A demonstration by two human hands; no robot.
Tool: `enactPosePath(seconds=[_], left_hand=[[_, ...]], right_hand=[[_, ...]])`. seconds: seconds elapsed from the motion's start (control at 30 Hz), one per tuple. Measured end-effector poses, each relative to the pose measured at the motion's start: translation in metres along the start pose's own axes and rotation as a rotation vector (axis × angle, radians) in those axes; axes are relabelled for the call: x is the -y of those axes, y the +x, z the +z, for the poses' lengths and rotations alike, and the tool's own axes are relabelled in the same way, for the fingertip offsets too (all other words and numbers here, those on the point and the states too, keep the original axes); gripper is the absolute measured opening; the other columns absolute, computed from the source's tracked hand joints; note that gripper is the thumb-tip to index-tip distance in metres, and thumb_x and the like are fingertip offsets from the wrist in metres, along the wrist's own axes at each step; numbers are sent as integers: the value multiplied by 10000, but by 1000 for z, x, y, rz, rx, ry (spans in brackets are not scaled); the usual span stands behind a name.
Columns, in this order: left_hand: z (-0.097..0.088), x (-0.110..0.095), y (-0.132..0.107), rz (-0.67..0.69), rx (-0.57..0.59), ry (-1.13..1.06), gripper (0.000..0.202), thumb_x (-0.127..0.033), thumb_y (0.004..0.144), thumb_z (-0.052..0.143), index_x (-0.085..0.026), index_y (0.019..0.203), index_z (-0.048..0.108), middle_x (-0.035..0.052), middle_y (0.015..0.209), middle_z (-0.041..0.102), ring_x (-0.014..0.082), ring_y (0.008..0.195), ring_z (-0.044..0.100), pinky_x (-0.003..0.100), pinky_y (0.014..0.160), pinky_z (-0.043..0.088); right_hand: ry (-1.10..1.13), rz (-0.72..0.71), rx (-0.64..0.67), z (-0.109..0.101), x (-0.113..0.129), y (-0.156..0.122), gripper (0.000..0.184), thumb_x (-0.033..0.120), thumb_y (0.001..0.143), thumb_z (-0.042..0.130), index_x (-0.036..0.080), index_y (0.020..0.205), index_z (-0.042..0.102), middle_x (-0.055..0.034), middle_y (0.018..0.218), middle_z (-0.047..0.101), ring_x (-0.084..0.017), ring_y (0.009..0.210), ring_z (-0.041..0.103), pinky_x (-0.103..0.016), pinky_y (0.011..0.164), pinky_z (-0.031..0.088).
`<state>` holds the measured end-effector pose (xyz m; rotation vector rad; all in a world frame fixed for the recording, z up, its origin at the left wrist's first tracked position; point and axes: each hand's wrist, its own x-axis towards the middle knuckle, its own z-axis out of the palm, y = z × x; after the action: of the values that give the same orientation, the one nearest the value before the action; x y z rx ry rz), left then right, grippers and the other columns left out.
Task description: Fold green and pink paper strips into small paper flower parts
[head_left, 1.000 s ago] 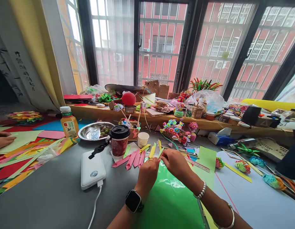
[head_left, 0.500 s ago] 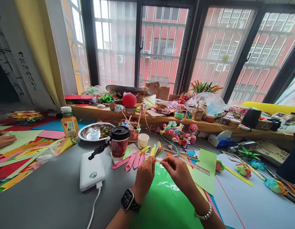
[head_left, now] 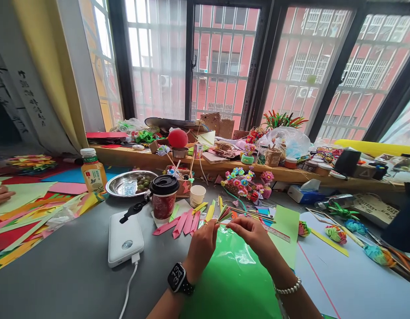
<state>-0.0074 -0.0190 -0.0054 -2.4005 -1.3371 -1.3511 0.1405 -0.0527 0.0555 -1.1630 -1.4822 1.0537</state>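
My left hand [head_left: 204, 243], with a watch at the wrist, pinches a small bundle of folded paper strips [head_left: 225, 214] in green and dark pink tones. Just to its right, my right hand [head_left: 249, 232] has thumb and forefinger closed on what looks like a thin strand running from the bundle; it is too fine to name. Both hands are above a shiny green surface [head_left: 234, 283]. Pink folded paper strips [head_left: 183, 223] lie left of the bundle, and a yellow strip [head_left: 210, 211] is just behind my left hand.
A lidded coffee cup [head_left: 164, 199], a white paper cup [head_left: 197, 196], a metal bowl [head_left: 120, 186] and a juice bottle [head_left: 93, 173] stand behind. At left are a white power bank [head_left: 125, 239] with cable and another person's hand [head_left: 1, 196]. Paper flowers [head_left: 336, 234] lie at right.
My right hand has shifted slightly right, widening the gap from my left hand. The bundle leans more to the right. The other person's hand at far left has drawn back leftward.
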Motion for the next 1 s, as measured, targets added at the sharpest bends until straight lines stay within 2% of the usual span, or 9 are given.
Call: enactPosePath(seconds=[0.23,0.37,0.5,0.63,0.87,1.0], left_hand=[[-1,1,0,-9,4,-114,396,-332,871,214,-139,875,560,95,649,628,184,567,577,269,523,404],[0,0,-2,-74,40,-237,344,-316,862,251,-158,826,554,74,657,602,167,570,543,260,547,380],[-3,-3,-1,-176,94,-489,298,-304,848,299,-173,724,537,10,563,495,125,507,449,232,520,329],[-5,-7,2,-322,146,-778,337,-391,832,318,-168,667,509,-38,497,343,98,454,334,220,454,264],[-5,-13,4,-544,196,-1098,421,-551,755,381,-156,638,467,-82,453,253,54,398,215,209,389,160],[-8,-14,6,-617,244,-1230,450,-598,698,435,-159,594,438,-99,420,219,35,368,177,205,376,127]], right_hand=[[63,48,3,3,-4,-2,293,440,643,623,152,692,644,9,589,551,-86,517,449,-197,440,306],[95,72,10,1,-5,-1,290,432,635,633,151,708,650,23,550,500,-64,470,380,-195,409,252],[110,72,21,2,-8,-1,312,447,629,633,149,721,643,34,515,449,-57,448,327,-197,395,215],[114,86,26,6,-11,-1,309,441,638,630,143,717,628,59,484,374,-44,424,246,-204,389,166],[146,112,72,13,-9,-4,322,453,634,631,137,678,593,81,465,305,-37,414,188,-218,396,130],[169,148,89,13,-7,-5,331,464,623,633,141,666,574,89,457,289,-35,407,175,-219,389,106]])
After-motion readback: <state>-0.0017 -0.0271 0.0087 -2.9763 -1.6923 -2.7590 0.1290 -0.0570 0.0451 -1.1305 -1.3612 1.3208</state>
